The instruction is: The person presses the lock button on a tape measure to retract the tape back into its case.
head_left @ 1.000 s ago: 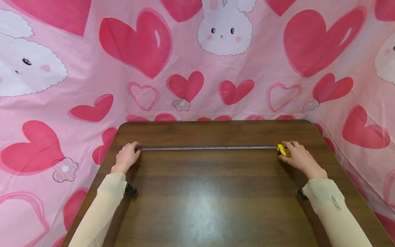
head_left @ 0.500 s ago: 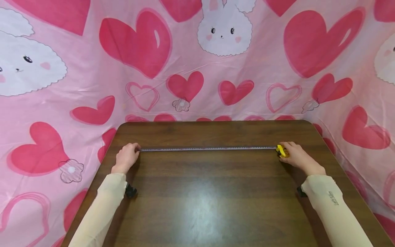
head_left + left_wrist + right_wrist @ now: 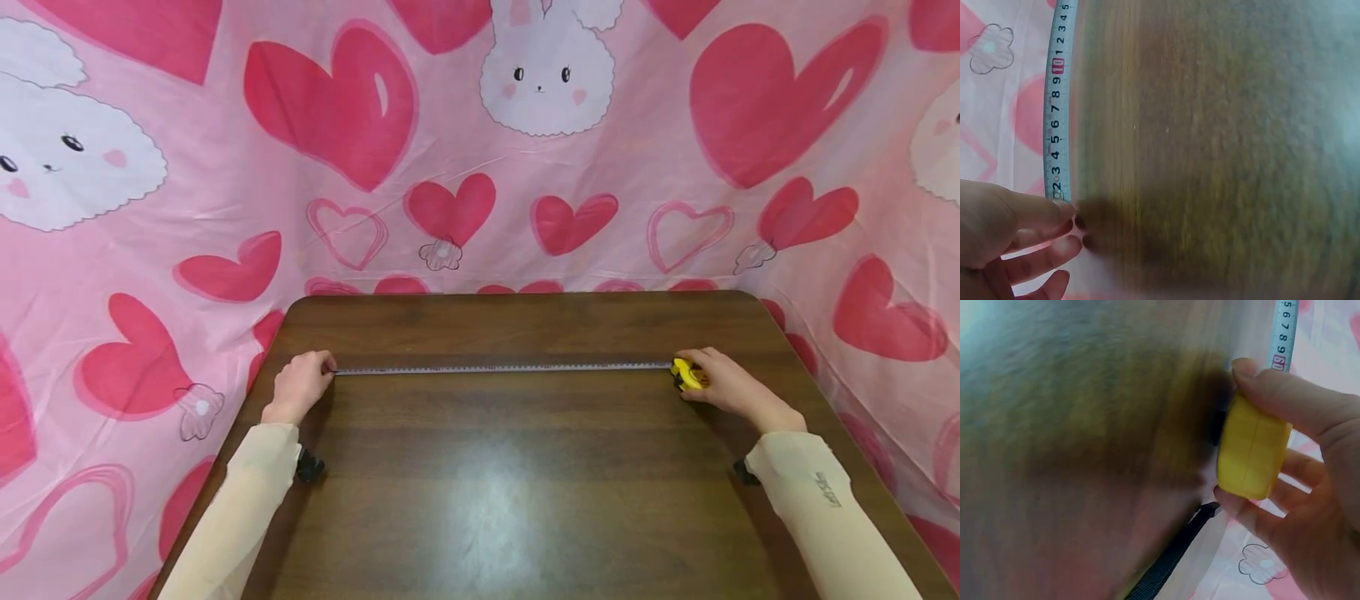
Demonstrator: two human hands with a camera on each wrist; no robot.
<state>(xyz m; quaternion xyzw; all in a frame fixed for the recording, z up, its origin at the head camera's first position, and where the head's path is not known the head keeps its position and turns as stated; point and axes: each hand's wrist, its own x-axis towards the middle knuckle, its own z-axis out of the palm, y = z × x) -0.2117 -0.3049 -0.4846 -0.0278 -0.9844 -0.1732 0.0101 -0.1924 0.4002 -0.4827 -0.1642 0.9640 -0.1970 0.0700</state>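
A person's two bare hands held a yellow tape measure with its pale blade drawn out straight over the far part of a brown wood-grain tabletop, roughly parallel to the far edge. The left hand, near the left edge and towards the far left corner, pinched the free end of the blade between thumb and fingertips. The right hand, near the right edge and towards the far right corner, had its thumb and fingers clamped round the yellow case. Black numerals, a few boxed in red, ran along the blade; whether it touched the wood could not be told. Cream sleeves covered both forearms, and a small black device sat at each wrist. Beyond the far edge and at both sides hung pink fabric printed with hearts, flowers and white rabbits.
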